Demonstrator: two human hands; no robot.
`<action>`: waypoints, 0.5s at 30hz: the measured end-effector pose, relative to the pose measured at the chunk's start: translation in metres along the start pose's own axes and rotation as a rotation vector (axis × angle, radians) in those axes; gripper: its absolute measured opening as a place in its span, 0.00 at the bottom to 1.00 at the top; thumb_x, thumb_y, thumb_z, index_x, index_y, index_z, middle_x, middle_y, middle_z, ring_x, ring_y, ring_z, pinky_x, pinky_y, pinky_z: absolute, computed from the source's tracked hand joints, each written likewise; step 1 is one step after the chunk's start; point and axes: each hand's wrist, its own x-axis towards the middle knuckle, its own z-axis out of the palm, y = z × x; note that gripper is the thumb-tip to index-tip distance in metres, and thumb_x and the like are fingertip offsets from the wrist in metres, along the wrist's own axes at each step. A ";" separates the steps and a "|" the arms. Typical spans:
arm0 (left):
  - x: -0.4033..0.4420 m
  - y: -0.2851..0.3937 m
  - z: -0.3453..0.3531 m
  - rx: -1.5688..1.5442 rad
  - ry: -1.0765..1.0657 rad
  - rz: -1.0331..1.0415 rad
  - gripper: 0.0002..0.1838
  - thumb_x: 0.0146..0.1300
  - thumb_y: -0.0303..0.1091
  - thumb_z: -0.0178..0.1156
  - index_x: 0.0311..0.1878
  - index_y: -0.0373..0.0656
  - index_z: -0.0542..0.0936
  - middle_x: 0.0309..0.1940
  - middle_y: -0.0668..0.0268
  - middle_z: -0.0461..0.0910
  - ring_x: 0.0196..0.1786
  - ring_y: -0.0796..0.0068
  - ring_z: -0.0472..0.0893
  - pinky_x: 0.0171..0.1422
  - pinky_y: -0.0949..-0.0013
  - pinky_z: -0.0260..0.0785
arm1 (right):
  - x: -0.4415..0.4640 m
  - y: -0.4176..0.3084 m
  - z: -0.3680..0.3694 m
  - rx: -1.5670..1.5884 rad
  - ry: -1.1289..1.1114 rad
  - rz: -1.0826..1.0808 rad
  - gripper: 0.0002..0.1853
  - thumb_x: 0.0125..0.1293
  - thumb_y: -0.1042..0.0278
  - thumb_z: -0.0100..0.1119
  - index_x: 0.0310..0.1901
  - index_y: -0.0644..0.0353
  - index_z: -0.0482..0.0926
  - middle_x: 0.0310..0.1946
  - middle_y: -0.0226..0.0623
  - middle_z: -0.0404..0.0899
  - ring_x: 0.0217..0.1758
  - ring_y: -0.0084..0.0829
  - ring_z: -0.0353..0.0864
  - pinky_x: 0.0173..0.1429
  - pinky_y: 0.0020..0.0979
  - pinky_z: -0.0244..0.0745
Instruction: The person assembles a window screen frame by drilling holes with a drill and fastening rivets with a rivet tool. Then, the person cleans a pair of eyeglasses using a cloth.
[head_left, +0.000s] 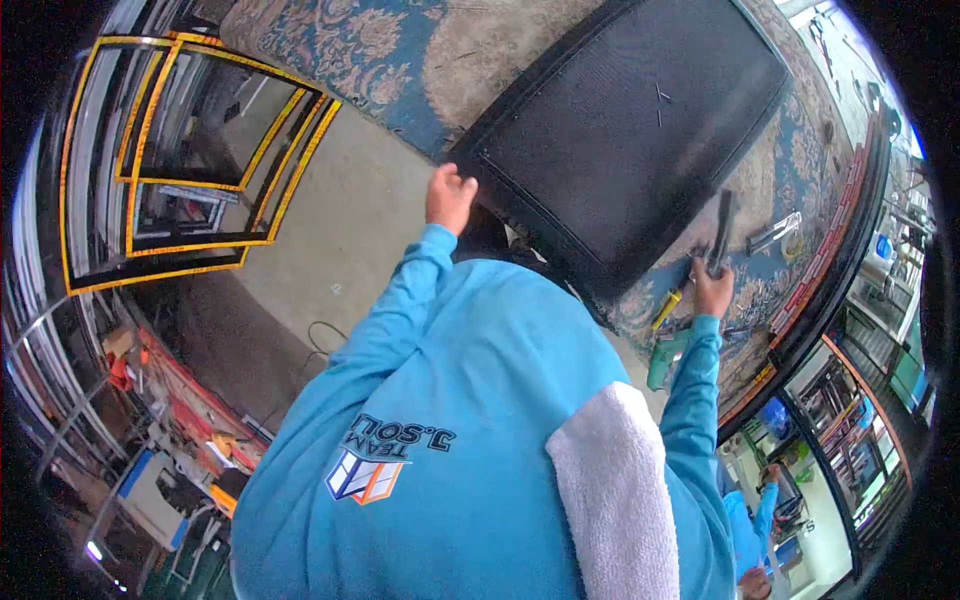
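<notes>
A large black mesh panel in a dark frame (630, 130) lies in front of me, with a few small thin pieces (660, 97) on its mesh. My left hand (450, 200) is beside the panel's near left corner, fingers loosely bent and apart, with nothing visible in them. Whether it touches the frame I cannot tell. On the right, my right hand (712, 290) is closed around a dark, bar-like tool (722, 228) that points away from me; its exact kind is unclear. Close to that hand are a yellow-handled tool (666, 308) and a green power tool (665, 362).
Under the panel lies a blue patterned carpet (350, 60). Frames edged with yellow tape (200, 165) stand at left. A clear packet-like item (773, 232) and a tape roll (793, 246) lie at right. Another person in a blue sleeve (765, 510) is at lower right.
</notes>
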 end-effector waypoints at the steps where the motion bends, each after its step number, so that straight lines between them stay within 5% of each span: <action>1: 0.011 0.009 -0.004 0.061 0.014 -0.019 0.28 0.57 0.39 0.71 0.56 0.35 0.74 0.44 0.56 0.81 0.46 0.62 0.81 0.55 0.61 0.74 | 0.020 0.021 0.007 -0.033 -0.010 0.017 0.34 0.48 0.42 0.76 0.44 0.65 0.80 0.34 0.44 0.83 0.39 0.43 0.83 0.48 0.39 0.77; 3: 0.035 0.007 -0.002 0.135 0.022 -0.033 0.31 0.55 0.40 0.72 0.57 0.34 0.73 0.47 0.53 0.80 0.49 0.58 0.80 0.58 0.59 0.72 | 0.036 0.035 0.021 -0.062 -0.025 0.048 0.35 0.47 0.41 0.76 0.45 0.65 0.79 0.34 0.45 0.83 0.39 0.45 0.83 0.49 0.40 0.77; 5: 0.057 -0.022 0.010 -0.089 0.080 -0.124 0.29 0.53 0.39 0.73 0.54 0.33 0.74 0.46 0.53 0.80 0.47 0.58 0.80 0.56 0.59 0.73 | 0.034 0.027 0.026 -0.558 0.280 -0.188 0.29 0.52 0.48 0.74 0.46 0.65 0.80 0.35 0.46 0.83 0.39 0.47 0.83 0.48 0.40 0.77; 6: 0.064 -0.025 0.013 -0.078 0.072 -0.118 0.29 0.53 0.39 0.73 0.54 0.33 0.74 0.46 0.53 0.80 0.47 0.58 0.80 0.56 0.59 0.73 | 0.028 0.017 0.025 -0.554 0.274 -0.174 0.29 0.52 0.48 0.74 0.46 0.65 0.80 0.35 0.46 0.83 0.39 0.47 0.83 0.48 0.40 0.77; 8: 0.072 -0.028 0.017 -0.187 -0.003 -0.200 0.26 0.52 0.39 0.75 0.49 0.36 0.77 0.44 0.55 0.81 0.44 0.59 0.81 0.53 0.56 0.74 | -0.001 -0.027 0.026 0.003 0.088 -0.541 0.21 0.59 0.57 0.70 0.48 0.64 0.80 0.37 0.48 0.83 0.39 0.44 0.83 0.47 0.38 0.78; 10: 0.060 0.010 0.007 -0.338 -0.032 -0.349 0.22 0.52 0.37 0.74 0.47 0.38 0.78 0.42 0.58 0.81 0.42 0.60 0.81 0.49 0.54 0.74 | -0.051 -0.052 0.045 0.497 -0.497 -0.265 0.16 0.64 0.62 0.65 0.48 0.64 0.80 0.37 0.45 0.84 0.40 0.36 0.84 0.45 0.36 0.79; 12: 0.051 0.038 -0.004 -0.486 -0.064 -0.500 0.18 0.53 0.36 0.73 0.45 0.41 0.79 0.40 0.61 0.81 0.40 0.61 0.80 0.46 0.52 0.75 | -0.098 -0.109 0.033 0.696 -1.117 0.392 0.23 0.67 0.52 0.63 0.50 0.68 0.79 0.41 0.43 0.84 0.43 0.34 0.85 0.46 0.34 0.82; 14: 0.053 0.051 -0.011 -0.499 -0.194 -0.637 0.16 0.60 0.34 0.66 0.49 0.44 0.75 0.39 0.63 0.79 0.38 0.66 0.78 0.38 0.59 0.76 | -0.133 -0.129 0.049 0.995 -1.464 0.771 0.43 0.67 0.42 0.59 0.66 0.77 0.61 0.60 0.59 0.72 0.63 0.48 0.75 0.68 0.46 0.70; 15: 0.050 0.062 -0.013 -0.490 -0.199 -0.635 0.16 0.60 0.34 0.66 0.49 0.44 0.75 0.39 0.63 0.79 0.38 0.66 0.78 0.38 0.59 0.76 | -0.150 -0.134 0.062 1.188 -1.435 0.964 0.45 0.69 0.40 0.55 0.69 0.77 0.55 0.65 0.59 0.65 0.66 0.46 0.70 0.74 0.45 0.63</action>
